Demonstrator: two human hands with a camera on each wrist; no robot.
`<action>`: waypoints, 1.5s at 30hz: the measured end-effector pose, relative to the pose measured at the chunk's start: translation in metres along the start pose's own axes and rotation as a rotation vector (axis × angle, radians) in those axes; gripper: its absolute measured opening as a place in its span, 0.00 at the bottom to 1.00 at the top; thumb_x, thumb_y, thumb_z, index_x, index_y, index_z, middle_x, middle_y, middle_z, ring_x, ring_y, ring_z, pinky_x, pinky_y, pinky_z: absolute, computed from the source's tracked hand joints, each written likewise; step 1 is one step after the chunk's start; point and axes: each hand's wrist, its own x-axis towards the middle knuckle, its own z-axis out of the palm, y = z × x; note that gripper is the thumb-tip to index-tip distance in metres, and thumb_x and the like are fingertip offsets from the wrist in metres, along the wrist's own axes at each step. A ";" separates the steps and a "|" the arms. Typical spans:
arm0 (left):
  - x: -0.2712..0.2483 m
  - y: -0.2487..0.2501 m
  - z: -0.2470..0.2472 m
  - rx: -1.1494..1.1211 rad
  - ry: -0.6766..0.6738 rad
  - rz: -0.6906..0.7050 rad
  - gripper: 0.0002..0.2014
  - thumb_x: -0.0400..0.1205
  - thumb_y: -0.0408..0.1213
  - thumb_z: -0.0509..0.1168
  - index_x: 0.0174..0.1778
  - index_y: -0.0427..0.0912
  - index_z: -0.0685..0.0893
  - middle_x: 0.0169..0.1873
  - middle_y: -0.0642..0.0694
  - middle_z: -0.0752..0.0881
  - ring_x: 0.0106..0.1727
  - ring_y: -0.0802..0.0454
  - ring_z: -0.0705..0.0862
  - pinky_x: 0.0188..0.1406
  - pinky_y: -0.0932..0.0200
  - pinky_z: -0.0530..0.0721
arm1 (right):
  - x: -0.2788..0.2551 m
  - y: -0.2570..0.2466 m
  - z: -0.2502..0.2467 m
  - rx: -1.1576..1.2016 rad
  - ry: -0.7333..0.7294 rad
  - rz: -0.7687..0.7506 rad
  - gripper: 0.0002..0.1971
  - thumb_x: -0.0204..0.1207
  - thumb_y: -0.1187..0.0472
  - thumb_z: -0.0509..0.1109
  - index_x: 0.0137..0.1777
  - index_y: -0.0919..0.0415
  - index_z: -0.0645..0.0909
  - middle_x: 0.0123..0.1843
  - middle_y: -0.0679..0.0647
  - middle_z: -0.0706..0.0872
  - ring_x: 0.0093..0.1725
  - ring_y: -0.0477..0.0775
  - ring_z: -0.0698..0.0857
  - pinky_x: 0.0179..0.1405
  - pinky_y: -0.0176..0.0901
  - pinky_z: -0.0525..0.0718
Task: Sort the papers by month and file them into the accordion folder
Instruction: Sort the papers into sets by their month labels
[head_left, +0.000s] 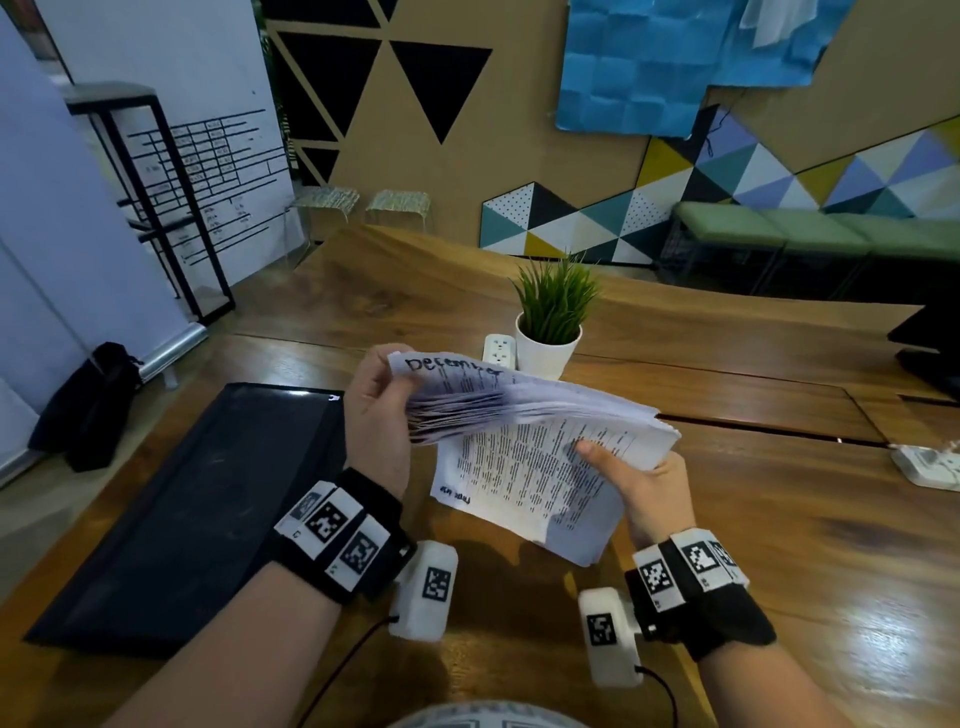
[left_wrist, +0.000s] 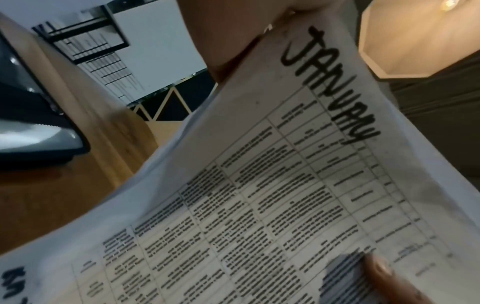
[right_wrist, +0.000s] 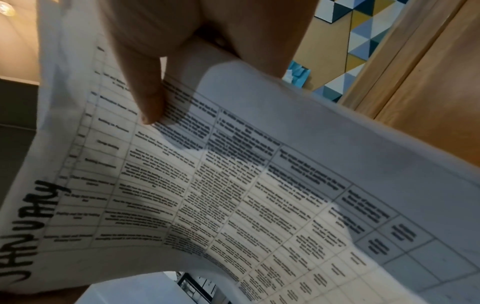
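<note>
Two hands fanning papers, plant beyond

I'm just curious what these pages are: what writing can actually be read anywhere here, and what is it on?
"December", handwritten on the top sheet that the left hand bends back.
"JANUARY", handwritten on the stack's underside sheet, seen from both wrist cameras.
Printed tables on the papers gripped by the right hand: too blurred.
Handwriting at a lower sheet's corner: unreadable.
Whiteboard chart: too small.
</note>
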 end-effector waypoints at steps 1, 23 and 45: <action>-0.002 0.001 0.000 0.020 -0.034 0.017 0.10 0.78 0.22 0.60 0.38 0.40 0.79 0.34 0.50 0.82 0.37 0.53 0.84 0.33 0.59 0.84 | 0.002 -0.001 0.000 0.003 0.016 -0.006 0.09 0.65 0.72 0.75 0.36 0.56 0.88 0.38 0.48 0.92 0.41 0.46 0.90 0.36 0.34 0.86; -0.004 -0.026 -0.016 0.092 -0.259 -0.133 0.27 0.73 0.34 0.73 0.67 0.35 0.74 0.55 0.45 0.86 0.58 0.47 0.86 0.52 0.48 0.84 | 0.010 -0.043 0.013 -0.055 0.016 -0.085 0.12 0.68 0.72 0.74 0.49 0.58 0.84 0.43 0.41 0.91 0.47 0.42 0.89 0.40 0.30 0.85; -0.031 -0.121 -0.066 0.799 -0.252 -0.692 0.16 0.84 0.42 0.63 0.64 0.35 0.78 0.57 0.43 0.84 0.57 0.47 0.82 0.55 0.56 0.78 | 0.002 0.083 -0.023 -0.605 -0.211 0.568 0.42 0.48 0.34 0.81 0.60 0.58 0.80 0.59 0.53 0.87 0.56 0.54 0.85 0.62 0.58 0.81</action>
